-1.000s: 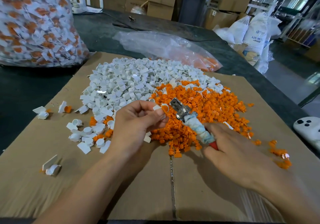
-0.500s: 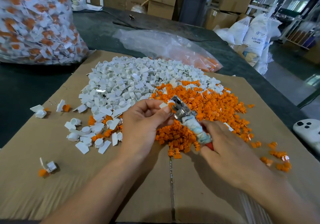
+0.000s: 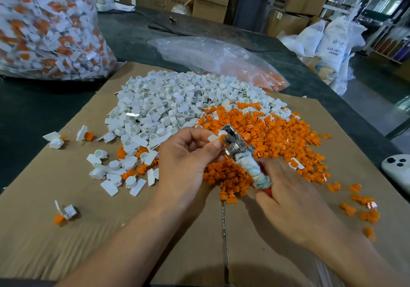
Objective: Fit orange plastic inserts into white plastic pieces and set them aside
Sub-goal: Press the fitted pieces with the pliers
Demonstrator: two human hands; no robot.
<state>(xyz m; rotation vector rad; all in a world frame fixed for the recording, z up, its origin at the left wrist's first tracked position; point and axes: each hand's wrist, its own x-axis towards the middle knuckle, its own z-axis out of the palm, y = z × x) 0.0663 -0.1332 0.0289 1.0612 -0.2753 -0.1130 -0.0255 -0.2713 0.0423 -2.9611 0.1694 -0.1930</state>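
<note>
The left hand [image 3: 190, 158] pinches a white piece [image 3: 213, 137] between curled thumb and fingertips, holding it against the head of the pliers [image 3: 236, 145]. The right hand [image 3: 288, 198] grips the pliers' cloth-wrapped handle with its fingers curled round it. An orange insert [image 3: 222, 139] shows at the piece, so the step in hand appears to be pressing-in, which calls for a steady squeeze with both parts aligned. Finished assemblies [image 3: 65, 213] lie well left of the pliers, where this piece belongs once seated.

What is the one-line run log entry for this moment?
phase: fitting insert | left hand: pinches white piece at pliers head | right hand: grips wrapped handle | white pile and orange pile on cardboard
</note>
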